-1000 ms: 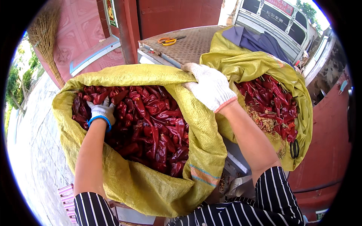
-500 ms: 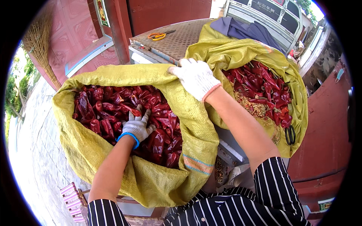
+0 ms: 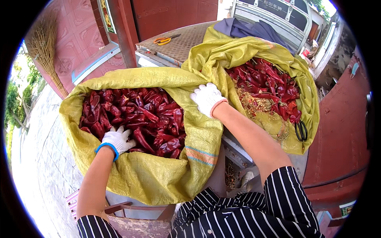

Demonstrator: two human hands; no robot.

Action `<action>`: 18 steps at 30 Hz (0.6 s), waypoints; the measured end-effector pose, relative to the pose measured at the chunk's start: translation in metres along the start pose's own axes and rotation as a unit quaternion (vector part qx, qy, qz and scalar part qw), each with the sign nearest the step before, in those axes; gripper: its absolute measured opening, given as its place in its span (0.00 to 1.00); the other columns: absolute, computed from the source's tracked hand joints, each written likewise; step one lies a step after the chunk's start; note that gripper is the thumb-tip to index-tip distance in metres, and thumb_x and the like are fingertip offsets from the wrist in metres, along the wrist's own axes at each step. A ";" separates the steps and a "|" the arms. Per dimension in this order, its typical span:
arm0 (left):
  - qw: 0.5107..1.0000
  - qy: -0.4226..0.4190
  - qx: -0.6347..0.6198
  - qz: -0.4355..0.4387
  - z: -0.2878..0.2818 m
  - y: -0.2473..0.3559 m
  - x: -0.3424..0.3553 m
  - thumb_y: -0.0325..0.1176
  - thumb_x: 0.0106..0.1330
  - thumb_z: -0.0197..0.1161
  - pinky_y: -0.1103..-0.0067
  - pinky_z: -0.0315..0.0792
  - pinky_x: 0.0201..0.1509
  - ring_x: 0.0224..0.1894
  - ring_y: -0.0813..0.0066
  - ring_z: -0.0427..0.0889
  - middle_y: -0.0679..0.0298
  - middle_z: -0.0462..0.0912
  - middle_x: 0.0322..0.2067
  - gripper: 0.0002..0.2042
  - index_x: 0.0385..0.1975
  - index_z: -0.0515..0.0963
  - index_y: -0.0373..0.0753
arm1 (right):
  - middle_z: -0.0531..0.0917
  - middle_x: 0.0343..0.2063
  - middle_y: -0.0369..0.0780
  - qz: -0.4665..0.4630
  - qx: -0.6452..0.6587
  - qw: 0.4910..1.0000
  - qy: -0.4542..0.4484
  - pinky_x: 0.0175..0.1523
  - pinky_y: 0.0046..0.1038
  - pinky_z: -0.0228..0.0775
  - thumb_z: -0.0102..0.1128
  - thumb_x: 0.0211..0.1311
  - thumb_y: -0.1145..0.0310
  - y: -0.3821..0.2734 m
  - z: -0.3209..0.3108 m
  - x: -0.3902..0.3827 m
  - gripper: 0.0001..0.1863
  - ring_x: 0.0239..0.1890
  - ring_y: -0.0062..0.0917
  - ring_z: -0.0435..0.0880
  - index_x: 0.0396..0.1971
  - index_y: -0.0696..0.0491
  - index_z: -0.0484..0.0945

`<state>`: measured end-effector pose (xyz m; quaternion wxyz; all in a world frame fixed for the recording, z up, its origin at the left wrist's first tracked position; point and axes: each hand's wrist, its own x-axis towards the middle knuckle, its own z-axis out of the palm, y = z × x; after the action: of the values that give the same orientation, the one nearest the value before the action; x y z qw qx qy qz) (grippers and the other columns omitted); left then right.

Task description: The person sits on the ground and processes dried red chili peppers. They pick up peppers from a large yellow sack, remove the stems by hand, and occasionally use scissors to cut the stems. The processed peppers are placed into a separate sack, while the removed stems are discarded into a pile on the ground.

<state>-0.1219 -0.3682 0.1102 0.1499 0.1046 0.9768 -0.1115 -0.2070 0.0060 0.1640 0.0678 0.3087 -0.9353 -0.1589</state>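
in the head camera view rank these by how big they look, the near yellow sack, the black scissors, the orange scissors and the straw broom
1. Near yellow sack, by far the largest.
2. Straw broom.
3. Black scissors and orange scissors look about alike; the orange pair lies farther away, so I won't rank them.

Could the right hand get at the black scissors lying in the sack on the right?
Probably yes. The right hand grips the rim of the left sack, and the black scissors lie uncovered on the inner wall of the right sack, beside the dried chillies. Nothing blocks the way.
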 end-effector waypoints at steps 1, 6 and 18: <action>0.998 -0.036 -0.043 -0.014 -0.018 0.010 -0.006 0.60 0.63 0.57 0.60 0.70 0.66 0.65 0.38 0.68 0.50 0.65 0.69 0.32 0.65 0.72 0.52 | 0.84 0.46 0.36 -0.004 0.023 1.000 -0.006 0.55 0.38 0.69 0.63 0.57 0.58 0.013 0.005 -0.007 0.20 0.52 0.29 0.80 0.51 0.43 0.80; 0.989 -0.028 -0.148 -0.002 -0.014 0.003 -0.010 0.55 0.60 0.62 0.61 0.67 0.68 0.67 0.43 0.67 0.49 0.65 0.68 0.35 0.66 0.69 0.44 | 0.87 0.39 0.40 -0.063 0.174 0.983 0.017 0.50 0.40 0.75 0.58 0.61 0.56 -0.010 -0.045 -0.032 0.17 0.45 0.36 0.86 0.50 0.42 0.82; 0.980 0.140 -0.050 0.131 -0.077 0.093 -0.052 0.42 0.59 0.63 0.61 0.76 0.55 0.55 0.53 0.79 0.54 0.78 0.56 0.25 0.57 0.74 0.43 | 0.80 0.41 0.40 0.271 -0.066 0.957 0.083 0.50 0.39 0.74 0.64 0.58 0.55 0.120 -0.070 -0.196 0.20 0.48 0.35 0.79 0.48 0.46 0.81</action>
<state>-0.0717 -0.2691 0.1814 0.0303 0.2386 0.9703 -0.0265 -0.1013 0.1962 0.2653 0.2062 0.0511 -0.9623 -0.1699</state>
